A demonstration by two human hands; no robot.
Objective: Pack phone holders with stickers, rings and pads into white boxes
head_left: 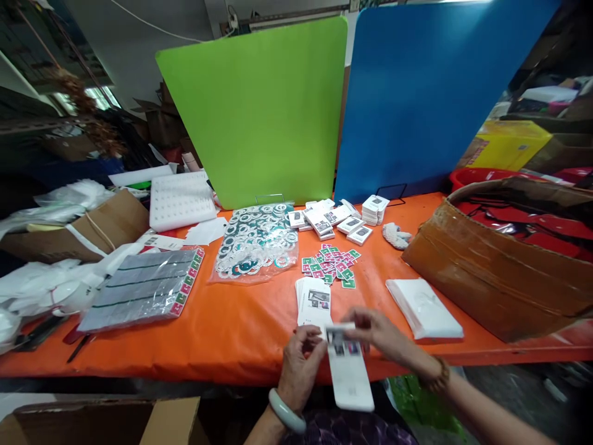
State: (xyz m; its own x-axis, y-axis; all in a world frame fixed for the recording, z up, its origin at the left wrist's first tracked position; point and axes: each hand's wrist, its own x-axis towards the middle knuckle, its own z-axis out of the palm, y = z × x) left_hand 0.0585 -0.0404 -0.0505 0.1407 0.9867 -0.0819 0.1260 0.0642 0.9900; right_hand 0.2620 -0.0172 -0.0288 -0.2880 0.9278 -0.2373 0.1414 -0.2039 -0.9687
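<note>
A long white printed card or folded leaflet (351, 380) hangs over the table's front edge, with small pictures near its upper end. My right hand (377, 334), slightly blurred, grips it at the upper right. My left hand (300, 364) is closed, thumb and fingertips pinched at its upper left edge. Just beyond lies a fanned stack of similar white printed cards (315, 303). Behind that stack is a loose pile of small pink and green square labels (330, 264). Whether one sheet or several are in my hands I cannot tell.
An orange-covered table (231, 334) holds a bag of ring-shaped labels (259, 241), small white boxes (319, 219), a bagged grey pack (143, 281) and a white plastic-wrapped stack (424, 307). A large cardboard box (500, 272) stands right; green (259, 111) and blue (417, 93) boards stand behind.
</note>
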